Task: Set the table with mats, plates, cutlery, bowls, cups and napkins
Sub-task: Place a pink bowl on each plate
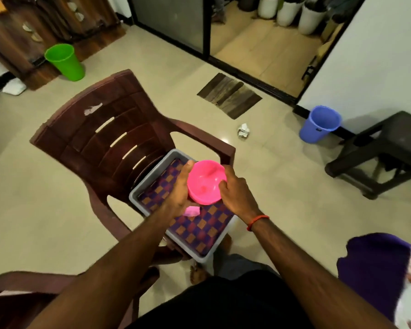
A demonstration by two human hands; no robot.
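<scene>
step: fetching bowl. pink bowl at centre frame, held just above grey tray of checkered mats. left hand, right hand curl round its sides. next: carry level to desk, out of view.

Brown chair, grey tray on seat (mat inside)

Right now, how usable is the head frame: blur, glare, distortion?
Head view: motion blur softens the left hand, right hand and pink bowl they hold; wide-angle distortion slants the door frame; small glare spot on the floor past the chair; light dim.
</scene>
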